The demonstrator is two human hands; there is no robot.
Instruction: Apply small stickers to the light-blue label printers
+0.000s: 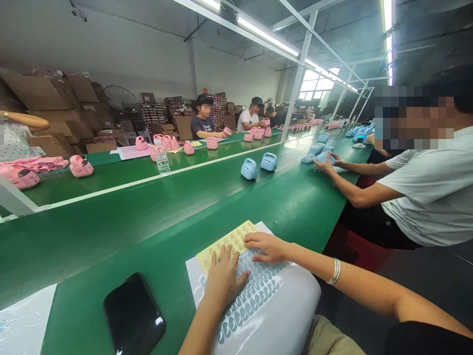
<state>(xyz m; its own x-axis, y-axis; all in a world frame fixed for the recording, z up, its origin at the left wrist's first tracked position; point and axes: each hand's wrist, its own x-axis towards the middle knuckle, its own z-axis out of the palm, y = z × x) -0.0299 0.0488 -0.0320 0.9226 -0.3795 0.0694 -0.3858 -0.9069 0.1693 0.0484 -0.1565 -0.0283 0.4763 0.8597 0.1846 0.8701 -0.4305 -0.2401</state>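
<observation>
A sheet of grey oval stickers (251, 299) lies on white sheeting (275, 325) at the table's near edge. Under its upper part shows a yellow sheet with small print (236, 236). My left hand (225, 276) rests on both sheets, fingers spread, holding nothing. My right hand (268, 247) lies flat over the yellow sheet's right end and the top of the stickers, its fingers stretched toward the left. Beyond my hands stand two light blue handled cases (249, 169), side by side.
A black phone (135, 315) lies left of my arms. A water bottle (161, 159) stands near the white divider strip. At right a person in a white shirt (432, 182) handles a blue case. Pink cases (80, 166) line the far side.
</observation>
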